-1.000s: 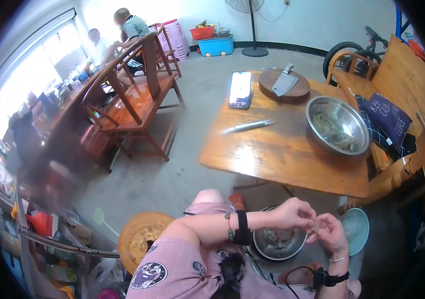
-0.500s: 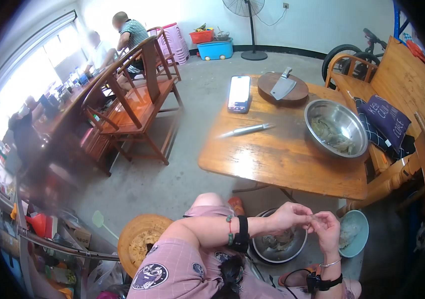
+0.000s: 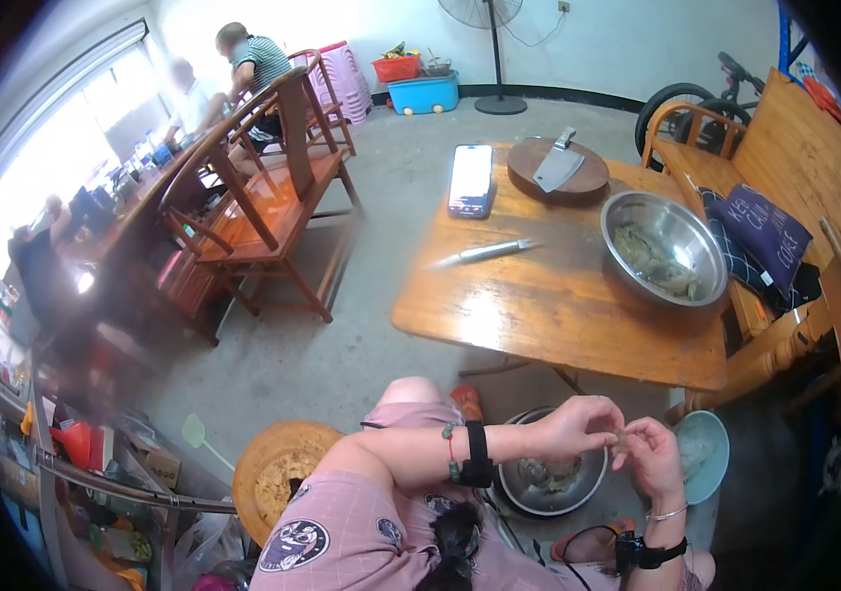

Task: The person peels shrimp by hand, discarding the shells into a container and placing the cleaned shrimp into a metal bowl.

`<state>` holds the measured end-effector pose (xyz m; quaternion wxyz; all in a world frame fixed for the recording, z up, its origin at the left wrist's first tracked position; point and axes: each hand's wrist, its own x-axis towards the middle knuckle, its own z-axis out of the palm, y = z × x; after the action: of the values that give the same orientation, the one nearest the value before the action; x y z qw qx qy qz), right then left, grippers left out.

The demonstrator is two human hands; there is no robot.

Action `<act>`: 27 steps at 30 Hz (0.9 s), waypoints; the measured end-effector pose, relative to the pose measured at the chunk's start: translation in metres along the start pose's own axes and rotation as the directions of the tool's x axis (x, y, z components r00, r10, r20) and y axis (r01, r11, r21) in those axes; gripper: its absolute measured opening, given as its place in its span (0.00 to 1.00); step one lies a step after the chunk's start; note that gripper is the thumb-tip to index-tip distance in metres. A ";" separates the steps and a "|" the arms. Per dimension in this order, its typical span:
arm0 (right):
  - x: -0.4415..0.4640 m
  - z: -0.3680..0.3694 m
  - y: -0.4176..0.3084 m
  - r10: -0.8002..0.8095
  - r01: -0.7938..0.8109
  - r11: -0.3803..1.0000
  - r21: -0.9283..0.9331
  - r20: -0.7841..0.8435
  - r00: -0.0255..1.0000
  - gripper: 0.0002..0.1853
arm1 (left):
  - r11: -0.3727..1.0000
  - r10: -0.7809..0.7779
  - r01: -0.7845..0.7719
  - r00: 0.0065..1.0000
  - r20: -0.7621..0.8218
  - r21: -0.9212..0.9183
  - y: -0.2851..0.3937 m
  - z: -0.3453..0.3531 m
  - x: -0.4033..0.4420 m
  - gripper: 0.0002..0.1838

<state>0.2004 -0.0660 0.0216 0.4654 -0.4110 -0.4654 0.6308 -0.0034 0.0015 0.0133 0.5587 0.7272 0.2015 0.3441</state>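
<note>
My left hand (image 3: 583, 429) reaches in over the metal bowl on the floor, its fingers closed in a pinch. Close against it, my right hand (image 3: 652, 455) is also pinching, and a small greyish-brown piece, seemingly a shrimp (image 3: 621, 445), sits between the fingertips of both; it is mostly hidden. Below the left hand, the floor bowl (image 3: 550, 508) holds grey, wet pieces that look like raw shrimp. Just right of my right hand stands a pale green bowl (image 3: 719, 461) with whitish, translucent pieces in it.
On the wooden table (image 3: 538, 325) are a steel bowl (image 3: 706, 222) of shrimp-like pieces, a pen-shaped tool (image 3: 489, 252), a phone (image 3: 470, 181), and a cleaver (image 3: 559, 167) on a round chopping board (image 3: 593, 183). A round wooden stool (image 3: 258, 473) stands left of my knees. People sit farther back.
My hands still pinch close together at nearly the same place, with the fingers slightly shifted and the left wrist a little higher. The camera view has tilted slightly.
</note>
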 end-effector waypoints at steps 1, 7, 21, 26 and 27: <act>0.000 0.001 -0.002 0.000 0.000 1.000 0.001 -0.004 1.000 0.06 | 0.985 0.132 -0.132 0.991 0.008 0.113 0.000 0.000 0.001 0.14; -0.002 0.002 -0.001 0.108 -0.106 0.990 0.098 -0.016 0.994 0.06 | 0.907 0.309 -0.317 0.948 0.073 0.278 0.003 -0.001 0.000 0.14; 0.002 0.004 0.013 0.210 -0.213 0.935 0.282 0.040 0.977 0.08 | 0.928 0.211 -0.244 0.967 0.142 0.282 0.006 0.004 -0.003 0.11; 0.005 0.010 0.020 0.191 -0.153 0.920 0.360 -0.073 0.979 0.07 | 0.919 0.243 -0.218 0.969 -0.034 0.330 0.003 0.009 -0.004 0.11; 0.004 0.011 0.020 0.180 -0.125 0.923 0.363 -0.119 0.976 0.07 | 0.926 0.218 -0.175 0.971 -0.094 0.334 0.007 0.009 -0.004 0.11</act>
<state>0.1848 -0.0666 0.0043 0.5147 -0.4021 -0.2746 0.7057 -0.0002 -0.0098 0.0170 0.3801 0.8016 0.2170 0.4072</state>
